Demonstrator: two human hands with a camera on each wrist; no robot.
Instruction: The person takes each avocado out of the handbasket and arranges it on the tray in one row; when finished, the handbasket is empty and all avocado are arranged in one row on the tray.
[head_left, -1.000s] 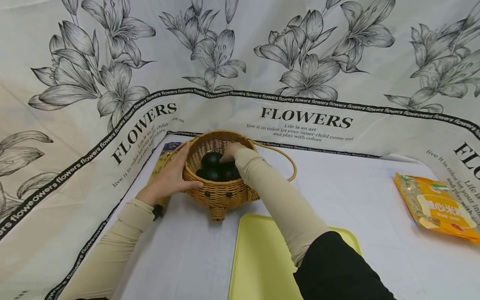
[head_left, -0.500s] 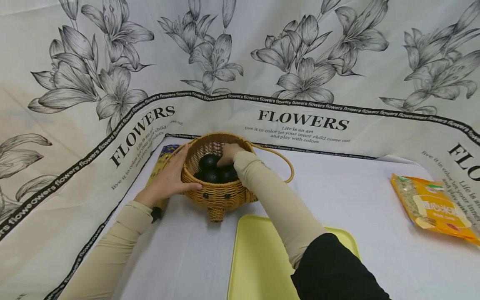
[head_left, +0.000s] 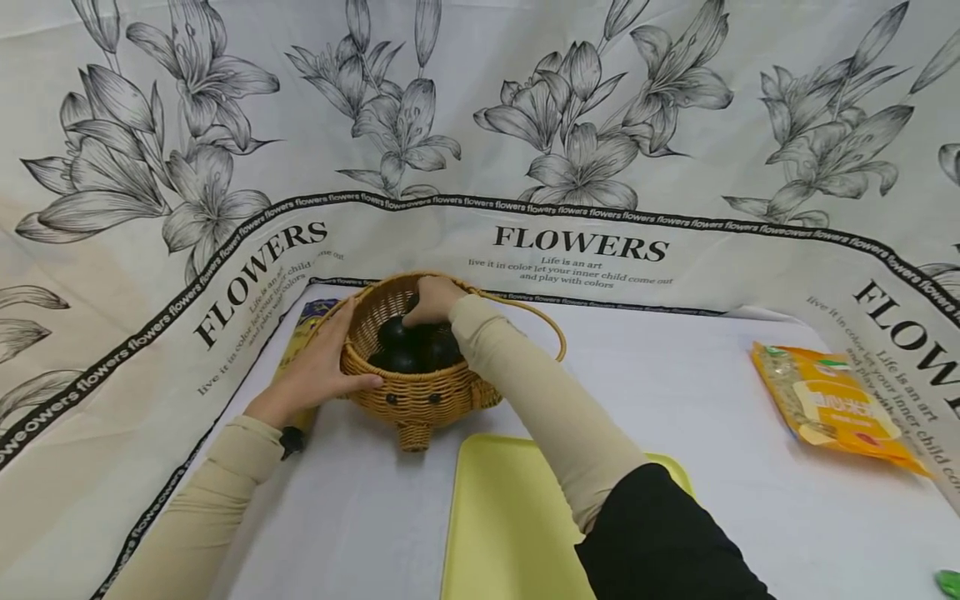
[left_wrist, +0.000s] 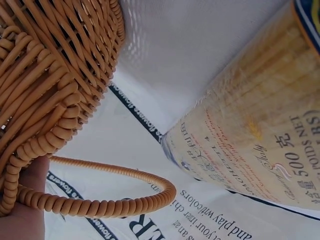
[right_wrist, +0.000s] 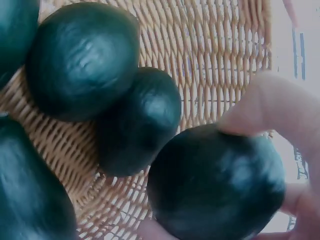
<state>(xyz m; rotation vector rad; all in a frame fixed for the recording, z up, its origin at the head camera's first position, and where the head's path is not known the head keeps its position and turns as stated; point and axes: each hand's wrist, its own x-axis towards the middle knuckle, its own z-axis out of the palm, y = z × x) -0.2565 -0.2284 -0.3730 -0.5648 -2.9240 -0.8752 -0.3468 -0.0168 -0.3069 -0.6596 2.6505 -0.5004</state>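
A wicker basket (head_left: 420, 408) with an animal face on its front stands at the table's back left, holding several dark green avocados (head_left: 396, 332). My left hand (head_left: 318, 362) grips its left side, thumb on the front rim; the left wrist view shows a finger near the looped handle (left_wrist: 110, 207). My right hand (head_left: 435, 300) is inside the basket at the back. In the right wrist view it holds an avocado (right_wrist: 215, 185) between thumb and fingers, near the wicker wall. Other avocados (right_wrist: 82, 62) lie beside that one. The wrist hides part of the basket's right side.
A yellow tray (head_left: 495, 517) lies in front of the basket, partly under the right forearm. A pack of spaghetti (left_wrist: 250, 130) lies left of the basket. An orange bag (head_left: 840, 408) is at the right, with a green thing (head_left: 948, 583) at the lower right edge.
My right hand has shifted toward the basket's back rim, and a dark avocado now shows by its fingers. My left hand stays on the basket. The head view has turned slightly right.
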